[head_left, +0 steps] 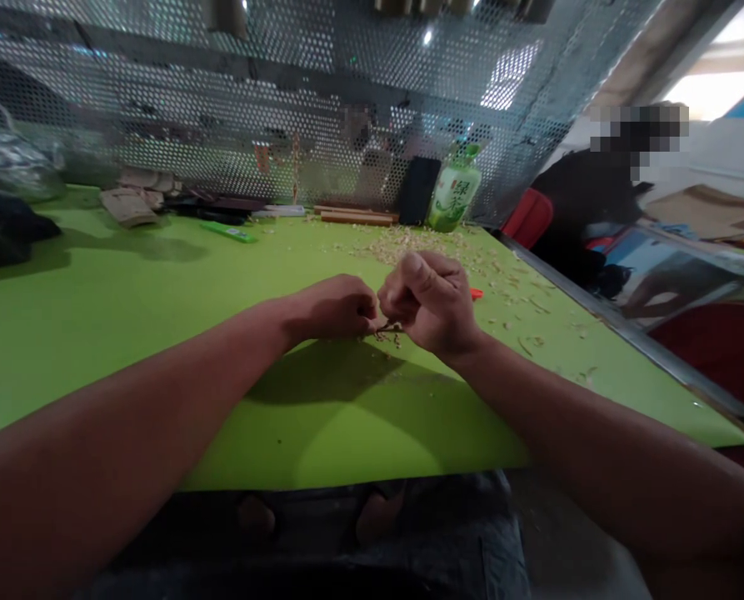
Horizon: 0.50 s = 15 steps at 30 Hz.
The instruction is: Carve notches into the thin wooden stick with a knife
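Observation:
My left hand (pixel 340 307) is closed in a pinch, low over the green tabletop near its middle. Close against it, my right hand (pixel 437 300) is curled into a fist with the thumb on top. A thin brown strip (pixel 396 330) shows between and below the two hands, with small dark curled shavings (pixel 387 337) around it. What each hand grips is mostly hidden by the fingers. Just past the right hand, a small orange-red piece (pixel 476 293) sticks out; whether it belongs to something held, I cannot tell.
Pale wood shavings (pixel 402 243) cover the table's right side. At the back stand a green-tea bottle (pixel 456 193) and a dark flat slab (pixel 418 190), near wooden strips (pixel 356 216), a green-handled tool (pixel 227 232) and wooden pieces (pixel 137 200). Perforated metal (pixel 222 108) rises behind. A person (pixel 584 200) sits right.

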Available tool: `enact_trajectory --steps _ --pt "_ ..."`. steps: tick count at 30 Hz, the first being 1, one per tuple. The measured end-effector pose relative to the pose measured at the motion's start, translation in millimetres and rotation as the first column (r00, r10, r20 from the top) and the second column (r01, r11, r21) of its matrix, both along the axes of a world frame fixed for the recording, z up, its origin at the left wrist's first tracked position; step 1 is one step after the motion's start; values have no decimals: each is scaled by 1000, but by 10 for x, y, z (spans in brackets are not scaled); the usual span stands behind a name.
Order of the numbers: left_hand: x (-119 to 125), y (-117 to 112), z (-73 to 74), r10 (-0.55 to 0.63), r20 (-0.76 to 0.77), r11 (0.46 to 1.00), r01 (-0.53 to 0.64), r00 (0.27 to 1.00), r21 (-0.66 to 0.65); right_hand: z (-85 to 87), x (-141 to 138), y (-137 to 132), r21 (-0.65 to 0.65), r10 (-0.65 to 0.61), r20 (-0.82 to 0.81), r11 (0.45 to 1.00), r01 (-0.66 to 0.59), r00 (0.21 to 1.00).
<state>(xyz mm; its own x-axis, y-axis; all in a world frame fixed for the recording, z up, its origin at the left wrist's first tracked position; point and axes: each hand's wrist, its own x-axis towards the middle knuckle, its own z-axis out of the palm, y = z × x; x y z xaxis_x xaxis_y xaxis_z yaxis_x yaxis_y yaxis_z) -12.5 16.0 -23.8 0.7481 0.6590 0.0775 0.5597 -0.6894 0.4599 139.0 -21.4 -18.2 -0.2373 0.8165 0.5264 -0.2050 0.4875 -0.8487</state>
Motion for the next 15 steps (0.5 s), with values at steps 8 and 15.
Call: enact_trajectory --steps 8,15 --pt "5 15 3 46 -101 999 -44 994 16 9 37 50 -28 -1 -73 1000 -1 997" --pt "-31 38 -35 5 -65 1000 -6 998 -5 -27 43 -19 47 76 35 996 -77 997"
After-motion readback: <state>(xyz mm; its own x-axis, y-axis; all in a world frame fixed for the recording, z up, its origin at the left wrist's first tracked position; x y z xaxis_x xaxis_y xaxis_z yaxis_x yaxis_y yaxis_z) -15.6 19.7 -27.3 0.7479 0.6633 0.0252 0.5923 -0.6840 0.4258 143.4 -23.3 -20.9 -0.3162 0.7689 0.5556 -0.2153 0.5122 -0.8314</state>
